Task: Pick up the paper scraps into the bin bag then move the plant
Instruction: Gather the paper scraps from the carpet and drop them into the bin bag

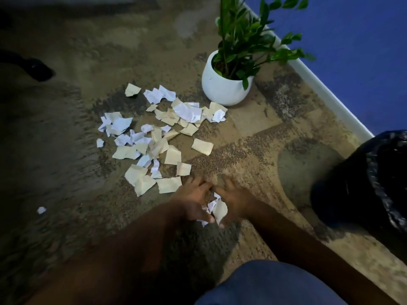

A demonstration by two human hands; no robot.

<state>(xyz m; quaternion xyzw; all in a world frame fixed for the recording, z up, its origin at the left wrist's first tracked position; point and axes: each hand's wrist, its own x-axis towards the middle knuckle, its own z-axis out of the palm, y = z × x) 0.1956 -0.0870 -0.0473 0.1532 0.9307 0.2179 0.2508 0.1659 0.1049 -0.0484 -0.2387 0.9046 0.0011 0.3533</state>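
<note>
Several white and cream paper scraps [158, 137] lie scattered on the carpet, in front of a green plant in a round white pot [224, 84]. My left hand [193, 201] and my right hand [235, 199] are cupped together near the lower middle, pressing a small bunch of scraps [217, 209] between them. A black bin bag [372, 181] stands open at the right edge, a little to the right of my hands. One lone scrap [41, 210] lies far left.
A blue wall [352, 40] with a white skirting board [326, 93] runs diagonally behind the plant. A dark object [33, 67] lies at the far left. My knee in blue cloth [271, 285] is at the bottom.
</note>
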